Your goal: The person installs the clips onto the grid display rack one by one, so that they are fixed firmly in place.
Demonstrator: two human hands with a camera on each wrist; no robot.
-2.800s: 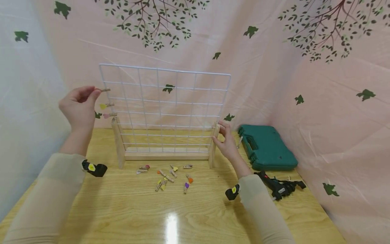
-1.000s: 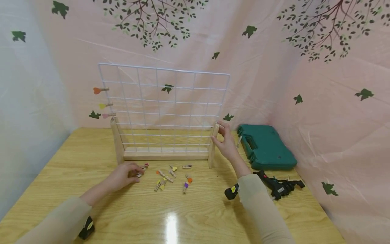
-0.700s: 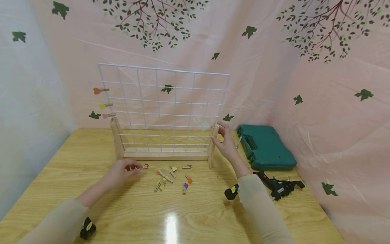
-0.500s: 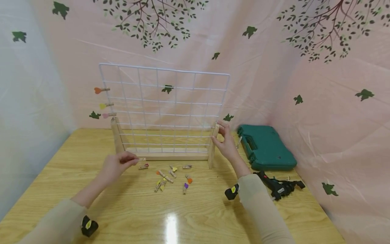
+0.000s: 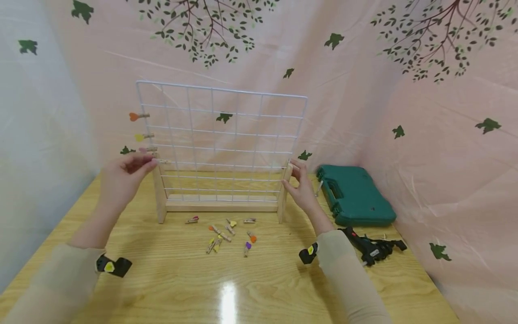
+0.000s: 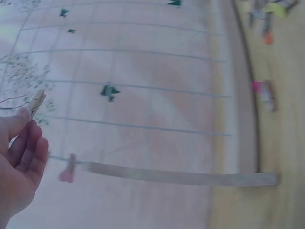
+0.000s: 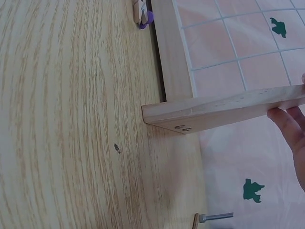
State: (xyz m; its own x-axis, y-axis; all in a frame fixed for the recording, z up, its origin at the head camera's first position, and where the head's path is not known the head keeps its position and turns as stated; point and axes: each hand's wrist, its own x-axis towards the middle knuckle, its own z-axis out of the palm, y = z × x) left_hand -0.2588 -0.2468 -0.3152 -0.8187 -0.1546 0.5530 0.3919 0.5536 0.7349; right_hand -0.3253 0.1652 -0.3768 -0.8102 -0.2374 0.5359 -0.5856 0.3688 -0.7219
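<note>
My left hand [image 5: 123, 180] pinches a small wooden clothespin [image 6: 38, 101] between thumb and fingertips. In the head view this clothespin overlaps the left side of the white wire grid [image 5: 222, 89], near the top of its left wooden post [image 5: 160, 200]. Three clothespins are clipped along the grid's left edge above: one with an orange heart [image 5: 134, 117], one with a yellow heart [image 5: 139, 137], one with a pink heart, partly hidden by the hand. My right hand [image 5: 300, 186] grips the right wooden post [image 7: 214, 113] near its top, thumb in front.
Several loose clothespins lie before the stand's wooden base [image 5: 222, 208], among them one with a purple heart [image 5: 248, 245] and one with a magenta tip [image 5: 195, 218]. To the right are a green plastic case [image 5: 360, 198] and a black glue gun [image 5: 374, 249].
My left hand let go of the orange-heart clothespin, came down, picked a clothespin off the table and raised it to the grid's left side. The grid has shifted slightly. My right hand stayed put.
</note>
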